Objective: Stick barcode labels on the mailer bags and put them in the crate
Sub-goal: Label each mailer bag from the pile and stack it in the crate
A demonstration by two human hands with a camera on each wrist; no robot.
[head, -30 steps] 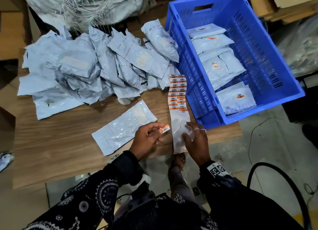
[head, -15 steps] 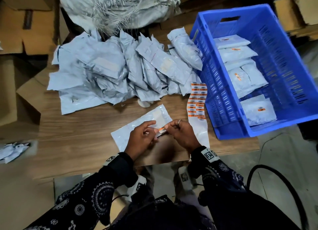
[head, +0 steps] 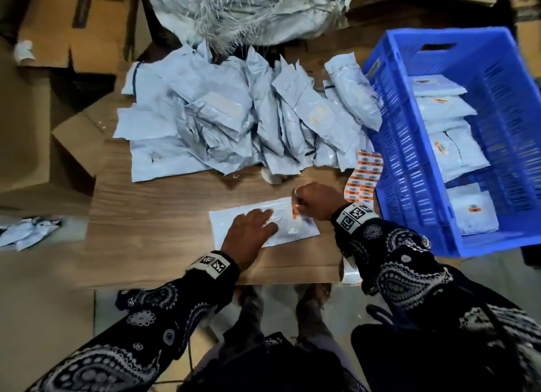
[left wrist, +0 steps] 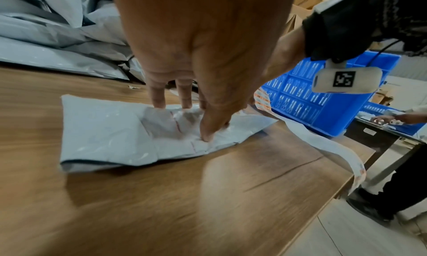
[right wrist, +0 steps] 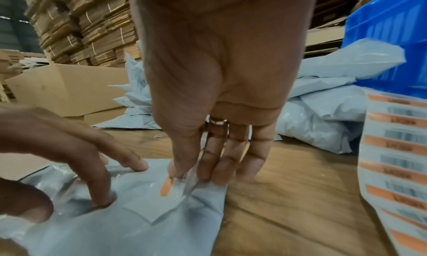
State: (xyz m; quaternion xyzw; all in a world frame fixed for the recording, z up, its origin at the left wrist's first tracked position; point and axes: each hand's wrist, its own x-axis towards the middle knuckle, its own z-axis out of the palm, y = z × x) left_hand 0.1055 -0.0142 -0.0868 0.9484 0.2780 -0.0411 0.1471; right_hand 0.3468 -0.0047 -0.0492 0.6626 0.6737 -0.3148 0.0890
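Your right grip (head: 314, 201) pinches a small orange-and-white barcode label (head: 294, 210) onto the flat grey plastic mailer bag (head: 288, 229); your left grip (head: 250, 232) lies spread, pressing that bag against the wooden worktop (head: 164, 216) beside the blue slotted plastic crate (head: 409, 186).

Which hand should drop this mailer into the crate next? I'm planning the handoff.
Probably the right hand: it pinches the orange barcode label on the flat grey mailer bag, beside the blue plastic crate. The left hand presses farther away.

Label sheet (right wrist: 397, 146): barcodes, orange bands, print seemingly too blurred to read. No other legible text.
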